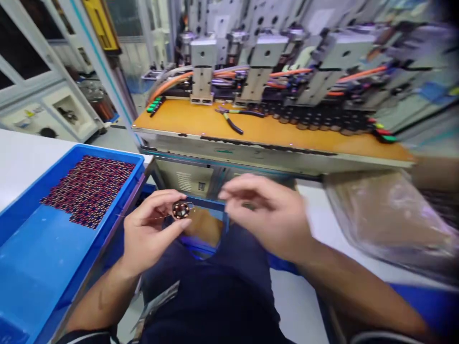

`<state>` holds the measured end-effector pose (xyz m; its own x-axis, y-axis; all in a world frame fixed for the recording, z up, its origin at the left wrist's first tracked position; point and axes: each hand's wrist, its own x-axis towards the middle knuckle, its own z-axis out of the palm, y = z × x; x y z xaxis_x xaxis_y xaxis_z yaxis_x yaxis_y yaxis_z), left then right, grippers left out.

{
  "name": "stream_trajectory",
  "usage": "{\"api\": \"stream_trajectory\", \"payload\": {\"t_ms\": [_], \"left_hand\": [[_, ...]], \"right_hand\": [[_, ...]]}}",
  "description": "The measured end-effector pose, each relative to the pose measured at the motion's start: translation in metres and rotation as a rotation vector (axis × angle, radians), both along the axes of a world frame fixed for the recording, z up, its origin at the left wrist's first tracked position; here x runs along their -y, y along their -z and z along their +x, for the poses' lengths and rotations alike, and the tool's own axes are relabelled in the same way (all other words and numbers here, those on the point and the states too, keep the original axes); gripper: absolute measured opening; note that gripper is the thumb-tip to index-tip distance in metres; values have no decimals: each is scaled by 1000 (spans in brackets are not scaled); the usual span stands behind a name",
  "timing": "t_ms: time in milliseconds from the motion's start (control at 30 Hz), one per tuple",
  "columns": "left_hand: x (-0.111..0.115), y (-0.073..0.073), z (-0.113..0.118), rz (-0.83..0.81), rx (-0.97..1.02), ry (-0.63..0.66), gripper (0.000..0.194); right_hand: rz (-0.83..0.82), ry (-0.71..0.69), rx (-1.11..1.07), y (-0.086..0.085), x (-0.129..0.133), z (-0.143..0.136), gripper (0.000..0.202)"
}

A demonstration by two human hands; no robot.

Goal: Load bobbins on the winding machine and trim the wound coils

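Observation:
Between the thumb and fingers of my left hand (152,229) is a small round copper-wound coil (180,210), its ring face turned toward me. Thin wires stick out from it on both sides. To the right of the coil and apart from it, my right hand (267,215) is raised, slightly blurred. Its thumb and index finger curl toward each other, with a gap between their tips and nothing visible in it.
A blue tray (46,248) at left holds many small dark-red parts (95,188). Pliers (233,119) and a row of black cylinders (315,118) lie on the orange machine ledge (172,119). A clear plastic bag (390,215) lies at right. A blue bin (225,210) stands below my hands.

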<state>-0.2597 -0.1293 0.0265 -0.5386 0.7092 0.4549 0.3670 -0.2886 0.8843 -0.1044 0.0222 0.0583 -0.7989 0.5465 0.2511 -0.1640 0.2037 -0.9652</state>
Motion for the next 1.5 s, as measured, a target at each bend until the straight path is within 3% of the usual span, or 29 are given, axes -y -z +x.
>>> {"api": "stream_trajectory", "payload": {"t_ms": [167,300,467,633,967,1133,1267,1333,1400,1500], "left_hand": [[-3,-3,7,7,-85,46,43],[-3,0,7,-10,-85,55,41],[1,3,5,-51,86,160,41],[2,-3,6,-78,250,283,36],[0,-4,10,-130,300,348,37],[-1,-6,8,-165,445,488,35],[-5,-15,11,-281,526,595,34],[-7,-18,13,-340,541,633,32],[-6,-18,13,-363,536,633,34],[-3,-13,12,-343,519,557,37]], "right_hand": [[-169,-185,209,-4,3,-16,37],[-228,-270,253,-3,7,-20,28],[-284,-359,268,-1,-3,-13,22],[-183,-565,408,-8,-29,-2,20],[-190,-473,313,-6,-20,-1,26],[30,-607,334,-6,-44,1,16],[123,-606,116,-9,-46,-13,27],[174,-643,53,-9,-41,-22,22],[205,-641,35,-7,-35,-26,13],[174,-507,44,-5,-28,-23,15]]}}
